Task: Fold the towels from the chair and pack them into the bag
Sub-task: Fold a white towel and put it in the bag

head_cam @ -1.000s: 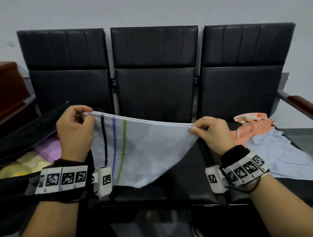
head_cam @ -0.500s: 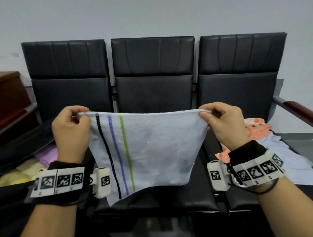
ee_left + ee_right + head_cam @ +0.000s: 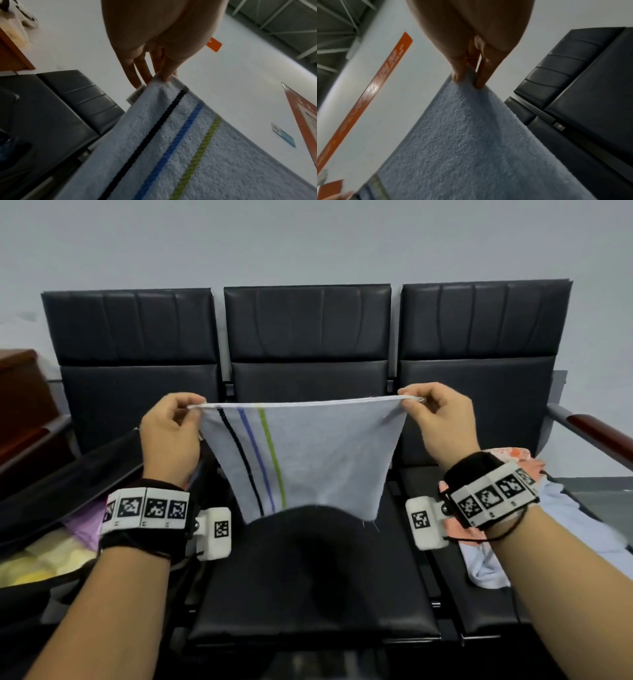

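Centrally, a row of black chairs stands against the wall. Left of its middle seat lies an open bag holding folded towels; right of that seat lies a loose heap of towels. Above the middle seat hangs a striped towel, stretched taut, its top corners pinched by the left hand and the right hand.
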